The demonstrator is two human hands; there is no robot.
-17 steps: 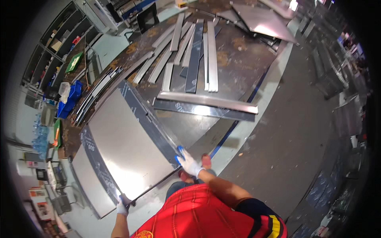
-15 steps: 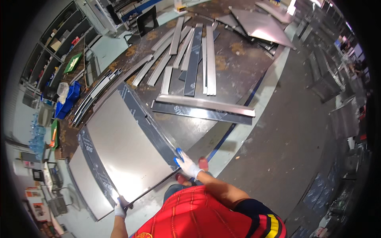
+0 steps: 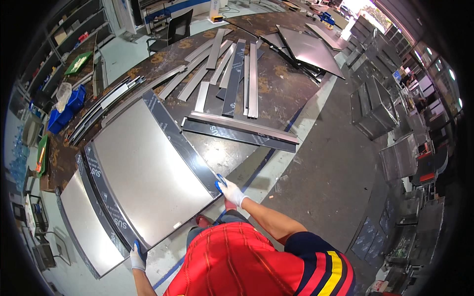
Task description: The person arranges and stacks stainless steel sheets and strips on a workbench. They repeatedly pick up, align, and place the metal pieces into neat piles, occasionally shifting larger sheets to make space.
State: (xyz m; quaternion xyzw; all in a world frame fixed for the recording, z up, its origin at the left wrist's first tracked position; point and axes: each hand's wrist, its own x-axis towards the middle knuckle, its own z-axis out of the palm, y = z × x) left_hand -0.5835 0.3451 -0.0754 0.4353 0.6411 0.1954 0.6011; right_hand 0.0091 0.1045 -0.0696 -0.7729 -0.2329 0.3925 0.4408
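So both hands are on the same piece here, a big metal panel (image 3: 153, 172) with a bare silvery middle and dark printed film along its two long sides. The left hand (image 3: 138, 255), in a white glove with blue fingertips, is closed on the near left corner, and the right hand (image 3: 230, 191), same kind of glove, has its fingers bent onto the near right corner. Can't tell how far the fingers reach underneath, since the panel hides that part. The near edge faces the person's red vest (image 3: 232, 261), while the far end lies over toward the surface (image 3: 276, 89), which is dark brown and pretty stained. Just to the left of it there's a second panel (image 3: 91, 222), also silver with dark film on its edges. Past the big one, two long strips (image 3: 247, 127) lie side by side, one shiny and one dark, and beyond those there's a loose fan of narrow metal strips (image 3: 197, 74). A bundle of thin bars (image 3: 106, 103) sits off to the left, near a blue bin (image 3: 66, 108) with a clear plastic bag in it. Way over at the far right end, some wide sheets (image 3: 311, 52) are stacked kinda crooked.
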